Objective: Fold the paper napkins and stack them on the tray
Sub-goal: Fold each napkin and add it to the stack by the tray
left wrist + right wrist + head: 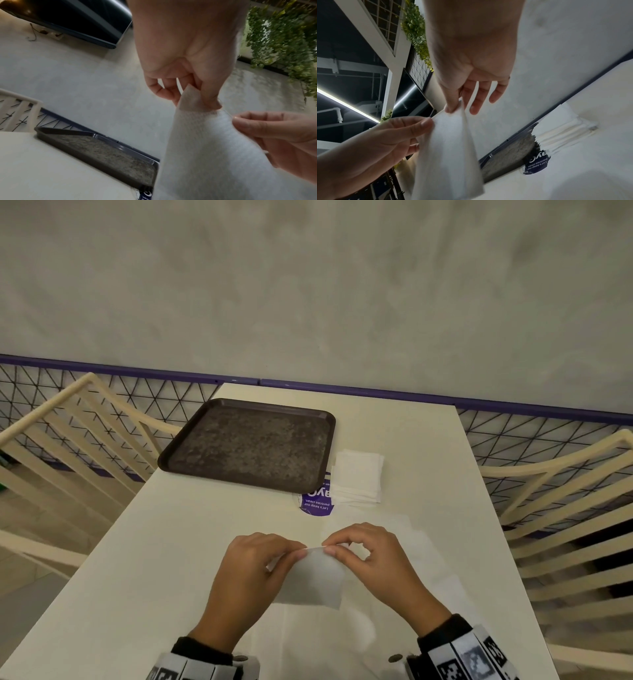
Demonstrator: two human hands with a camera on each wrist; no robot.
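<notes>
A white paper napkin (pixel 313 580) hangs above the near part of the white table (pixel 191 542), held by its top edge. My left hand (pixel 253 563) pinches the left end of that edge and my right hand (pixel 370 556) pinches the right end. The left wrist view shows the napkin (pixel 212 148) pinched between thumb and fingers of my left hand (pixel 197 97). In the right wrist view my right hand (pixel 453 106) grips the napkin (pixel 450 155) at its corner. The dark brown tray (pixel 250 445) lies bare at the far left of the table. A stack of napkins (pixel 358 477) sits right of the tray.
A purple round sticker (pixel 317 501) lies on the table between the tray and the stack. More white sheets (pixel 421 549) lie flat on the table under and right of my hands. Cream chairs (pixel 78 426) stand on both sides, and a wire fence with a purple rail (pixel 376 392) lines the far edge.
</notes>
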